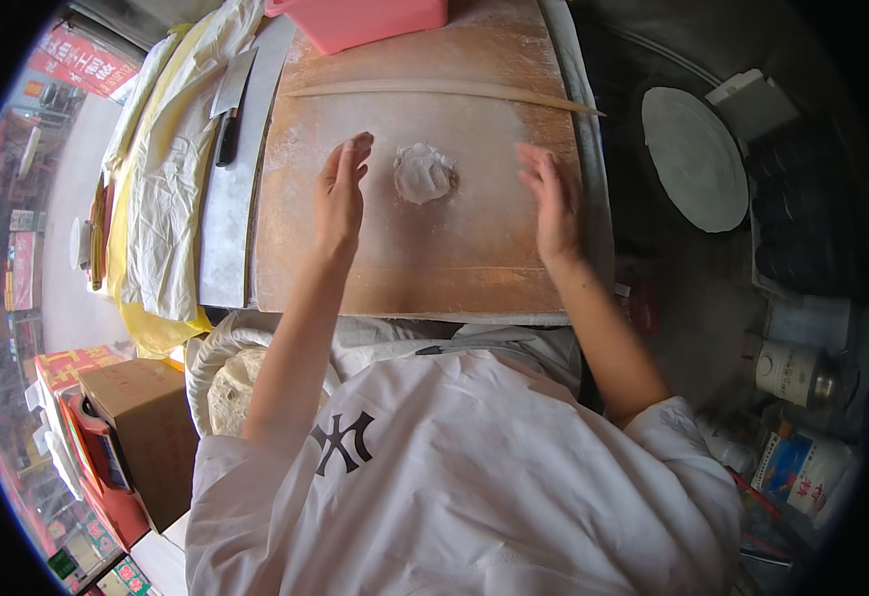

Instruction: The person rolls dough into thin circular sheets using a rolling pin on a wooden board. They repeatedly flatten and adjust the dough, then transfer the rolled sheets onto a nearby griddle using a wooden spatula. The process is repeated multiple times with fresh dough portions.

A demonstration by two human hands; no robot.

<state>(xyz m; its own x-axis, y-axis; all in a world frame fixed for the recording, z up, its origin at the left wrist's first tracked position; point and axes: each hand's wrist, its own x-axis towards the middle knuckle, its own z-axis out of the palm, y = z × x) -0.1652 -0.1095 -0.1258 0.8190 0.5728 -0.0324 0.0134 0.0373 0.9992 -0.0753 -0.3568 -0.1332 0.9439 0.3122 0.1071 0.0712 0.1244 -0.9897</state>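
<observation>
A small mound of white flour (425, 173) lies on the floured wooden board (405, 287); whether anything is under the flour I cannot tell. To its left, my left hand (341, 190) hovers over the board with fingers loosely curved, holding nothing. My right hand (556, 201) is held near the board's right edge, slightly blurred and bare of any object. Both palms face inward, apart from the mound. Beyond them a long, thin wooden rolling pin (434, 87) with tapered ends spans the board, its right tip past the edge.
A pink plastic bin (375, 22) stands at the far end. On a metal sheet at left rests a cleaver (232, 93), beside white cloth (170, 179). Dough (230, 391) in a cloth-lined container sits below my left forearm. A cardboard box (148, 432) is lower left; a pale oval panel (695, 160) stands right.
</observation>
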